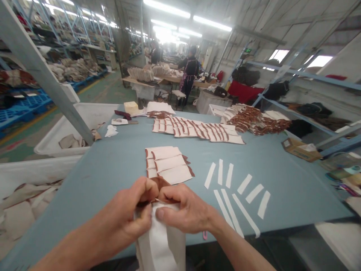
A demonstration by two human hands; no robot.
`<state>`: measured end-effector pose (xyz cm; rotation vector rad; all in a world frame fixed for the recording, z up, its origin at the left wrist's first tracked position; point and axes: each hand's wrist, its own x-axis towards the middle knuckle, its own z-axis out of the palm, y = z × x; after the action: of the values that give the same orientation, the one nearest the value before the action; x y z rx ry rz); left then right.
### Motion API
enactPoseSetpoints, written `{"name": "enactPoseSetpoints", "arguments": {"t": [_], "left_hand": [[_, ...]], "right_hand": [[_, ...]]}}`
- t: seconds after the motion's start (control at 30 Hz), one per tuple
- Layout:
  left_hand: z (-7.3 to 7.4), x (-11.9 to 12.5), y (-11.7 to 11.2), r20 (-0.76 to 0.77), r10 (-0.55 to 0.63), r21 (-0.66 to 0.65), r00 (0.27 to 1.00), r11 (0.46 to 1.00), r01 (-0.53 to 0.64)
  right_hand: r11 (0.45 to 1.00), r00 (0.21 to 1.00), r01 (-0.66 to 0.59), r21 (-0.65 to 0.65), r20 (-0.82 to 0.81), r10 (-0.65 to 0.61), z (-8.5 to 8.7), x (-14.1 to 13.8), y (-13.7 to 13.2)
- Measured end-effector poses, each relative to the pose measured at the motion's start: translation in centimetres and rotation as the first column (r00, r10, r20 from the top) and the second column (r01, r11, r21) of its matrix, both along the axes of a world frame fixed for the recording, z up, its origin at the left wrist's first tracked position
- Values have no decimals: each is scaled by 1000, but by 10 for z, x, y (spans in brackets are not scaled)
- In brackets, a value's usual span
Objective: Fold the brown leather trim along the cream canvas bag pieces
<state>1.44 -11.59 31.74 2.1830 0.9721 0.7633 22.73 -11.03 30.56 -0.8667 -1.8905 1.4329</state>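
Note:
Both my hands meet at the near edge of the blue table (118,165). My left hand (132,214) and my right hand (183,210) are closed in a pinch on the top of a white piece with a brown edge (160,241), which hangs down below them. Just beyond my fingers lies a small fanned stack of white pieces with brown edges (167,165). To the right of my right hand lie several loose white strips (239,195).
A long row of overlapped white and brown pieces (197,130) crosses the table's far side, with a heap (254,120) at the far right and a cardboard box (300,148). White bins (81,128) stand left. People work at tables in the distance (190,73).

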Motion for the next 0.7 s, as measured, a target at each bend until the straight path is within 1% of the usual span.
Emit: {"name": "enactPoseSetpoints", "arguments": {"t": [0.03, 0.07, 0.1, 0.13, 0.2, 0.3, 0.37, 0.43, 0.5, 0.53, 0.63, 0.67, 0.7], "left_hand": [[2, 0, 1, 19, -13, -103, 1000, 995, 15], [5, 0, 2, 33, -21, -172, 999, 985, 27], [7, 0, 2, 40, -18, -201, 999, 979, 26], [7, 1, 2, 38, -2, -197, 999, 980, 9], [5, 2, -1, 45, 36, -122, 998, 992, -31], [-4, 3, -7, 103, 35, 58, 994, 997, -41], [-9, 3, -10, 116, 23, 178, 993, 983, -44], [-11, 2, -11, 86, 10, 259, 996, 965, -32], [-9, 2, -10, 29, -47, 344, 998, 938, 34], [-7, 2, -9, 2, -84, 395, 996, 915, 77], [2, 4, -6, -101, -164, 540, 981, 819, 192], [3, 6, -5, -137, -161, 557, 977, 804, 210], [4, 7, -4, -159, -134, 542, 978, 816, 200]], "right_hand": [[1000, 1000, 4, -5, -8, -4, -2, 0, -1], [1000, 1000, 12, -4, -13, -12, -3, 1, -1], [1000, 1000, 23, 1, -15, -23, -3, 2, -2], [999, 999, 34, 8, -14, -34, -3, 2, -3], [998, 998, 56, 4, -9, -56, -2, 4, -4], [997, 998, 66, -39, -7, -67, 1, 5, -5], [995, 998, 63, -76, -26, -65, 2, 6, -7], [991, 996, 62, -117, -54, -68, 4, 7, -8], [983, 994, 48, -179, -92, -65, 5, 9, -11], [975, 991, 28, -222, -118, -55, 5, 9, -12], [929, 971, -56, -366, -235, -34, 4, 11, -15], [912, 962, -76, -403, -270, -39, 2, 10, -16], [899, 955, -87, -430, -294, -48, 1, 10, -15]]}}
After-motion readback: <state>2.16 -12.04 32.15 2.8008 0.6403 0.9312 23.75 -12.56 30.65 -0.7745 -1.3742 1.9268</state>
